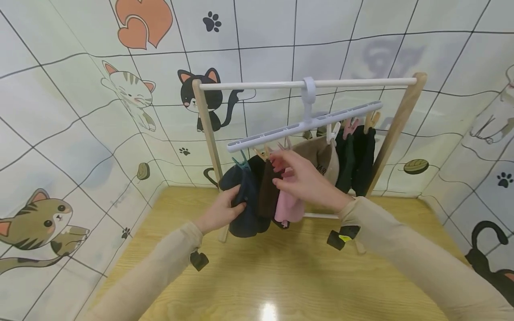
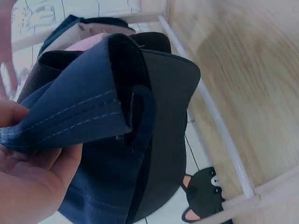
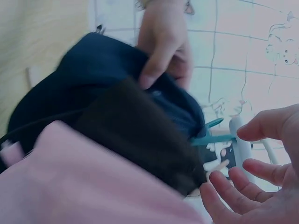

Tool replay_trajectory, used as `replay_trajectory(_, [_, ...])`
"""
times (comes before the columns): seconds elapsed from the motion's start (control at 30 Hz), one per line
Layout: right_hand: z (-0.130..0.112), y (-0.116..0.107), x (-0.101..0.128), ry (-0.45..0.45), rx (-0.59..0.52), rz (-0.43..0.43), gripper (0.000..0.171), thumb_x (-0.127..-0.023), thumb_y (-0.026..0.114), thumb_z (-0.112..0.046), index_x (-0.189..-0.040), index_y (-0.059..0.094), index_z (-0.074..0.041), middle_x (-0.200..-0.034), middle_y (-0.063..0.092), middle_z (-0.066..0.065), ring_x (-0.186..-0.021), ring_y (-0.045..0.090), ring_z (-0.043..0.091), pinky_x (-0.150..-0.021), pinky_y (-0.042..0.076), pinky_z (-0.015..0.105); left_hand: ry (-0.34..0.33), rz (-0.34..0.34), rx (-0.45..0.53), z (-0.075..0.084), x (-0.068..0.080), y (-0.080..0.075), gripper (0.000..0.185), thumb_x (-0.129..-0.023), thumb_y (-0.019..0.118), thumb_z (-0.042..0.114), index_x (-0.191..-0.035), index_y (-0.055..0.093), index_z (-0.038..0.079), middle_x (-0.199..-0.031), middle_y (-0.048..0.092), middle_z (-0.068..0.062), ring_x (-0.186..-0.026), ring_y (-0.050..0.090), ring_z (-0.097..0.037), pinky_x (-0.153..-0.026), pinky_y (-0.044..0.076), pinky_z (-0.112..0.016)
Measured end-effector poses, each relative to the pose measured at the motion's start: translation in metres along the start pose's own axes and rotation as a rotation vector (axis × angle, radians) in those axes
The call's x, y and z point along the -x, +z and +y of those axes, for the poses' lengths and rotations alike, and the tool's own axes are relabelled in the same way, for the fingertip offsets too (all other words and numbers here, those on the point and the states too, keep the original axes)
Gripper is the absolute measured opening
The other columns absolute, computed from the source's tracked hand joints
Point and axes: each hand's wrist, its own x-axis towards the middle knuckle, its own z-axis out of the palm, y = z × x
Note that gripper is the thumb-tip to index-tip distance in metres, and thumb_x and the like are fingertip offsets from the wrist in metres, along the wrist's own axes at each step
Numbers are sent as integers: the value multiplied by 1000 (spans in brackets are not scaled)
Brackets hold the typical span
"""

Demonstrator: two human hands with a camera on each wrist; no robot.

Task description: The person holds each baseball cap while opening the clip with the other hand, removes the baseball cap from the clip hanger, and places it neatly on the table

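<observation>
There is room to pass between the rail (image 1: 257, 85) and the hanger (image 1: 265, 137) — past the hook (image 1: 308, 96), which stands midway. Below, bunched caps (image 1: 250, 214) block the way through.

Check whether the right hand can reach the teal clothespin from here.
Probably yes: the right hand looks empty and near the teal clothespin, while the left hand grips the navy cap below it. In the head view, a yellowish clothespin lies between, so going around may be needed.

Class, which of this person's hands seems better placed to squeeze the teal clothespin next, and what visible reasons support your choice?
Probably the right hand: it appears open, holding nothing, near the teal clothespin, whereas the left hand grips the navy cap.
</observation>
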Motion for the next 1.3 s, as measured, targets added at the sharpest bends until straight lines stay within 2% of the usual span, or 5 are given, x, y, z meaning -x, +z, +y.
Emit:
replay_trajectory(0.33, [-16, 14, -22, 77, -183, -9, 42, -87, 67, -1, -126, 52, 0, -120, 57, 16, -112, 57, 27, -92, 48, 41, 47, -52, 18, 17, 10, 18, 32, -89, 53, -9, -121, 54, -5, -111, 65, -16, -98, 63, -21, -86, 50, -32])
replay_trajectory(0.57, [-23, 26, -22, 130, -231, 33, 43, -86, 68, -1, -124, 49, 1, -124, 53, 17, -116, 55, 28, -91, 48, 40, 139, 37, -230, 34, 16, 31, 36, -85, 55, -6, -121, 53, -1, -100, 68, -12, -86, 65, -16, -72, 51, -29])
replay_trajectory(0.7, [-30, 33, -22, 152, -252, 49, 51, -84, 71, -2, -126, 43, 1, -127, 48, 16, -114, 56, 29, -87, 50, 40, 155, 80, -338, 45, 14, 35, 24, -82, 57, -6, -105, 55, -2, -85, 65, -8, -73, 61, -16, -65, 48, -29])
replay_trajectory(1.0, [-45, 47, -28, 212, -139, 175, 53, -81, 78, -15, -121, 46, 1, -118, 52, 14, -101, 59, 25, -88, 47, 36, 159, 95, -520, 63, 3, 44, 28, -80, 60, -5, -107, 55, -5, -75, 61, -10, -67, 62, -22, -59, 47, -35])
replay_trajectory(1.3, [-50, 53, -39, 236, 49, 218, 45, -83, 76, -27, -112, 53, -2, -106, 58, 10, -84, 62, 18, -77, 49, 32, 149, 133, -548, 70, 1, 45, 26, -79, 62, -6, -104, 57, -3, -71, 58, -8, -60, 56, -21, -58, 46, -37])
